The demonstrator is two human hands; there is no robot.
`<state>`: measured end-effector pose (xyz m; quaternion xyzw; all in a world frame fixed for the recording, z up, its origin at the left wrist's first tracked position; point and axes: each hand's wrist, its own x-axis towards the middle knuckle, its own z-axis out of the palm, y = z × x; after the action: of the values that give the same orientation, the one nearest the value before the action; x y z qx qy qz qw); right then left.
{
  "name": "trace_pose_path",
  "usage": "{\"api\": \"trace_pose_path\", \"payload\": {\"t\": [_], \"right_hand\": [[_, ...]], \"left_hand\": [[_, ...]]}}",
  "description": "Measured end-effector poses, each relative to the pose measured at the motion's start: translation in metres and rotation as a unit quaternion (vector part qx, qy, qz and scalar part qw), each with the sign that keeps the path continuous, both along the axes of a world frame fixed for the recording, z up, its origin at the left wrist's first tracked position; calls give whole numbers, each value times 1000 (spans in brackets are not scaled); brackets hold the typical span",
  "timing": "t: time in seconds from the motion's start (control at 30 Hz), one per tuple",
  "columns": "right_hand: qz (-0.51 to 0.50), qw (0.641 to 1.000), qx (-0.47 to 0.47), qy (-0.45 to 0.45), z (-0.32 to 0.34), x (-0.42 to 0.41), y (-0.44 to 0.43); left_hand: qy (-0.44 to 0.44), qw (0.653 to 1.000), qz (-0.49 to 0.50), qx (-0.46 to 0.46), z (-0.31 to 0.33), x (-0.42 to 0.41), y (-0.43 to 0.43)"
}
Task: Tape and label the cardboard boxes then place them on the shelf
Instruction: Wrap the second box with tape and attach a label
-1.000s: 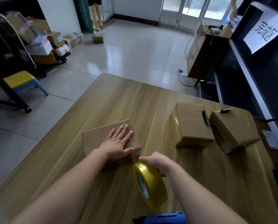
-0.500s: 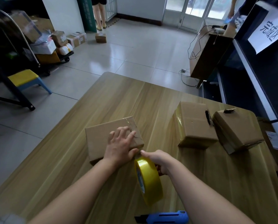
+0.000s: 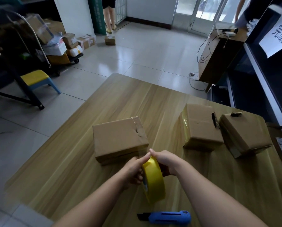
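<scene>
The left hand (image 3: 133,171) is off the box top now and has come down to join the right hand (image 3: 165,163) on the yellow tape roll (image 3: 153,179). Both hands are clamped on it: the roll stands on edge above the table (image 3: 68,161), left fingers curled against its open side, both thumbs meeting on the top of the rim. The right fingers are hidden behind the roll.

Just beyond the grip, almost touching the thumbs, sits the nearest cardboard box (image 3: 119,138), shut, with a strip of tape and a torn patch at its far right corner. Bare wood runs left of the grip out to the slanting table edge, and there is more beyond the box up to the far edge.

Right of the grip and further out, a taped box (image 3: 201,126) and a second box (image 3: 242,133) sit just beside each other, the second close to the table's right corner. On the person's side of the grip, a blue utility knife (image 3: 166,217) lies near the front edge.

High on the right, a white sign (image 3: 279,36) on the dark shelf (image 3: 260,76) reads 完成区. The labels on the floor parcels (image 3: 86,40) are too small to read.
</scene>
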<state>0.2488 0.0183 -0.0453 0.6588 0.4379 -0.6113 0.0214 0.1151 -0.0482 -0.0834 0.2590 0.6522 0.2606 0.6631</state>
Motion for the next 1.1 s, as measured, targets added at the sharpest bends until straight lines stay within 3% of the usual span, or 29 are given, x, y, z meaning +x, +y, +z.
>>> {"api": "trace_pose_path", "payload": {"t": [0.33, 0.57, 0.8, 0.9, 1.0, 1.1], "right_hand": [[-34, 998, 27, 40, -13, 22, -18], [176, 983, 53, -7, -31, 59, -46], [414, 903, 50, -99, -55, 62, -72], [517, 833, 98, -170, -63, 64, -83], [566, 778, 166, -218, -66, 64, -88], [565, 767, 184, -243, -60, 65, -79]], "left_hand": [[-68, 997, 23, 3, 6, 2, 3], [-50, 998, 35, 16, 11, 11, -2], [-36, 998, 37, 24, 8, 7, -10], [-38, 999, 27, 25, 4, 0, -15], [-42, 999, 27, 17, 2, -6, -20], [-43, 999, 17, 16, 1, -11, -24]]}}
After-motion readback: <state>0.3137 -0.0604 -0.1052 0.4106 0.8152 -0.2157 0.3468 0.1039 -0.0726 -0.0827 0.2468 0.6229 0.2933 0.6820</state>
